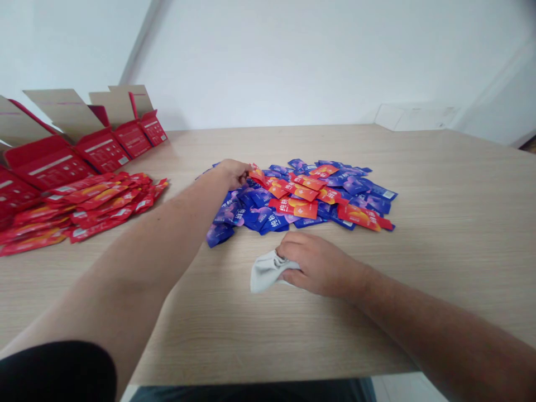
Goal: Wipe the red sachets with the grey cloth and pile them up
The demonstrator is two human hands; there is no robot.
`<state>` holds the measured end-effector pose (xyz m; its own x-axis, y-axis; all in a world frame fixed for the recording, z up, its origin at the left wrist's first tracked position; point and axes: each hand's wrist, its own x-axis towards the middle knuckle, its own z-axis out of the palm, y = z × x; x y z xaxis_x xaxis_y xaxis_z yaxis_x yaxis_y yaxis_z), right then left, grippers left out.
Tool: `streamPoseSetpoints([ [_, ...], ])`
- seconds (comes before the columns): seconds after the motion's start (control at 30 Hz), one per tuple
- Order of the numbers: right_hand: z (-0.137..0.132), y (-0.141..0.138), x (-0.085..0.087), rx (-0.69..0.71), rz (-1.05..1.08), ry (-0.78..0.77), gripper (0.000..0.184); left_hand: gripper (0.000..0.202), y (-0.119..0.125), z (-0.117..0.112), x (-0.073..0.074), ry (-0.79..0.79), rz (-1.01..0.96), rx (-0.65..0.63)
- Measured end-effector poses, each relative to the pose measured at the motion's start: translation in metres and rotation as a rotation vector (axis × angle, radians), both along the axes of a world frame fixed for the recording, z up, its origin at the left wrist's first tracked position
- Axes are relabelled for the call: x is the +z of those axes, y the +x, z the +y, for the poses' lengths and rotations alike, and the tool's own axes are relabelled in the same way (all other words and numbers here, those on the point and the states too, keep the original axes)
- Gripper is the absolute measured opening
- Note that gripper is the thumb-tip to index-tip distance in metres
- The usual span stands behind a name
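Note:
My left hand (235,172) reaches to the far left part of a heap of sachets, its fingers pinched on the corner of a red-orange sachet (258,175). Under and around it lie many blue-purple sachets (255,216). More red-orange sachets (293,207) rest on top of the blue ones. Nearer to me, in front of the heap, my right hand (317,263) is closed around a crumpled pale grey-white cloth (265,271), one end of which sticks out to the left over the table.
Another pile of red-orange sachets (104,202) lies on the left of the wooden table (268,329). Behind it stands a row of red boxes (103,148) with raised flaps. A white wall (293,61) borders the table's far edge.

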<state>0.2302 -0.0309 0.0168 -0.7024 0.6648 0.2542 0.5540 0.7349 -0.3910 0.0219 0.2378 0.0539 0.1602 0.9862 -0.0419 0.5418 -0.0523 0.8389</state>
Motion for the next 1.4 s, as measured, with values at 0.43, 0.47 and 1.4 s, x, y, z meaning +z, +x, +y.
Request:
streamPoseSetpoints([
  [0.43, 0.001, 0.005, 0.007, -0.002, 0.074, -0.16, 0.014, 0.021, -0.035, -0.184, -0.012, -0.201, -0.557, 0.042],
  [0.47, 0.001, 0.007, 0.01, 0.01, 0.092, -0.215, 0.018, 0.024, -0.032, -0.195, -0.021, -0.224, -0.58, 0.015],
  [1.4, 0.001, 0.013, 0.013, -0.291, 0.101, -0.41, 0.033, 0.033, -0.033, -0.223, -0.052, -0.008, -0.111, -0.401],
])
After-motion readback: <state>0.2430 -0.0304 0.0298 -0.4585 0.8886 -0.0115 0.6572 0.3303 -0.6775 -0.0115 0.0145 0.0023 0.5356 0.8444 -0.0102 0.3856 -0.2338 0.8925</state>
